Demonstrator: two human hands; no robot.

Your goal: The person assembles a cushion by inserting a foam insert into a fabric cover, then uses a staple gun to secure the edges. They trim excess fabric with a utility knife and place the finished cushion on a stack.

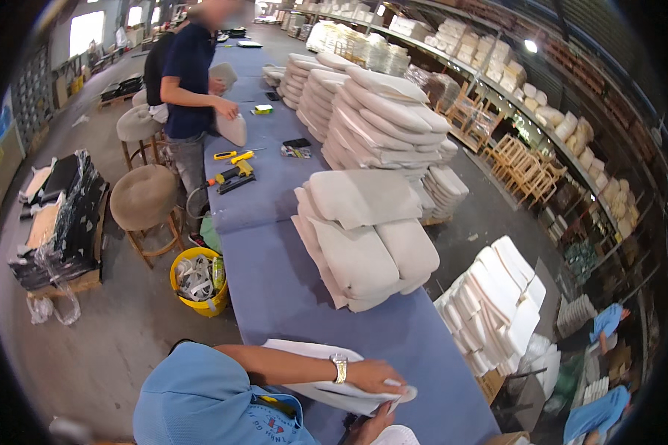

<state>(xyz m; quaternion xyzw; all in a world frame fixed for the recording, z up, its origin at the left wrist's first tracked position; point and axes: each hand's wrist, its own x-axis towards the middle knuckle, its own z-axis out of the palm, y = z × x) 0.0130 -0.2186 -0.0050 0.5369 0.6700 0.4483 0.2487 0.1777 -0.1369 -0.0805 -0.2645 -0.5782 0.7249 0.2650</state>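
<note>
A white upholstered panel [326, 371] lies at the near end of the blue-covered table, in front of me. My left hand [378, 377], with a metal watch on its wrist, reaches across it and is closed on the fabric at its right end. Just below, my right hand [374, 426] is bent with its fingers up against that same end. A small black object [351, 421] shows beside my right hand; I cannot tell what it is or whether I hold it. The lower edge of the picture cuts off the rest of this hand.
White cushions [367, 245] stand piled on the blue table [260, 274], with taller stacks [382, 111] behind. A yellow-and-black power tool [236, 175] and screwdrivers [234, 154] lie farther off. Another person [189, 81] handles a pad there. A yellow bucket [200, 300] stands left.
</note>
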